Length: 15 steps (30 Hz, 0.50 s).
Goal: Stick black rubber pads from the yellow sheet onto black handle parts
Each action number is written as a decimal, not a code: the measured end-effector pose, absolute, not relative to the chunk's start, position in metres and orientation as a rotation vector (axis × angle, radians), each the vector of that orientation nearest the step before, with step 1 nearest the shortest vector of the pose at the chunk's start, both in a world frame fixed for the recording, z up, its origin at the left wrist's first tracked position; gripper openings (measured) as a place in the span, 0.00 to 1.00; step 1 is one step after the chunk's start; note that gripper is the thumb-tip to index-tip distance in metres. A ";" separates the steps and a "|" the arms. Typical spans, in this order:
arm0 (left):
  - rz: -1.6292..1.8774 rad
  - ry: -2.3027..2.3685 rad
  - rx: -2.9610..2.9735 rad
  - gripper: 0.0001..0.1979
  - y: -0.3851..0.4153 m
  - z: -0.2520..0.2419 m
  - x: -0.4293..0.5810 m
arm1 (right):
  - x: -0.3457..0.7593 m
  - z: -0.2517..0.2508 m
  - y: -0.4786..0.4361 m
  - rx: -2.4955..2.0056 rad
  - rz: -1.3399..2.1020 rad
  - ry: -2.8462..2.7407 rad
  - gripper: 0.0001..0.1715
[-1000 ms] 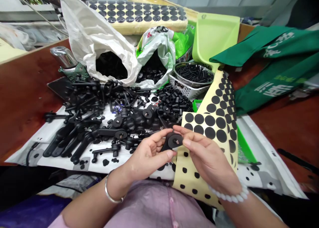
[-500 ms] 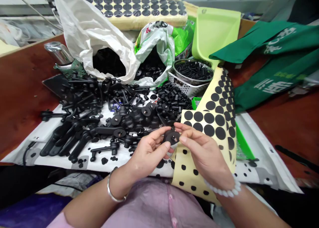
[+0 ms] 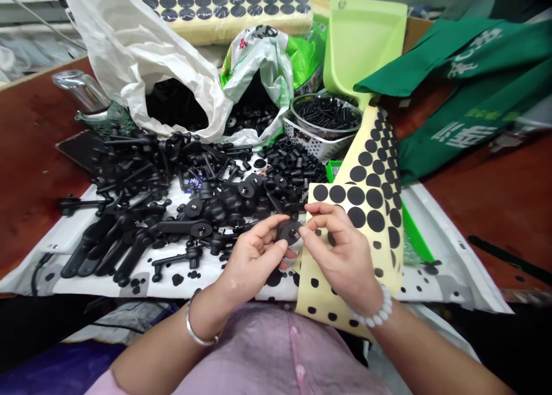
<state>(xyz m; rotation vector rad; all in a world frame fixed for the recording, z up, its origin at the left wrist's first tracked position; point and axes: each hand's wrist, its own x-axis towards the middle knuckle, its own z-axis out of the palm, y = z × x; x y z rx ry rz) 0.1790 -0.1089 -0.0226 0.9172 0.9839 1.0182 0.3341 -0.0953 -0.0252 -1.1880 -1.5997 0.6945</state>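
My left hand (image 3: 252, 257) and my right hand (image 3: 340, 254) meet over the table's near edge, both pinching one small black round part (image 3: 288, 231) between thumbs and fingertips. Part of that piece is hidden by my fingers. Under my right hand lies a yellow backing sheet (image 3: 366, 211) carrying black round pads, curling up toward the back. Just beyond my left hand spreads a heap of black plastic arms and knobs (image 3: 172, 199).
A white bag (image 3: 142, 56) and a green-printed bag (image 3: 263, 56) of black parts stand behind the heap. A white basket holding a metal bowl of screws (image 3: 325, 119), a lime scoop (image 3: 364, 44), another pad sheet (image 3: 224, 7), green cloth bags (image 3: 466, 79) and a chrome piece (image 3: 84, 93) surround them.
Both hands with the black part have drifted slightly left and up in the view as the camera tilted. My right fingers have closed further over the part.
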 end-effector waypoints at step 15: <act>0.957 0.898 0.880 0.21 -0.117 -0.019 0.165 | 0.337 -0.016 -0.103 -1.147 1.272 -1.566 0.18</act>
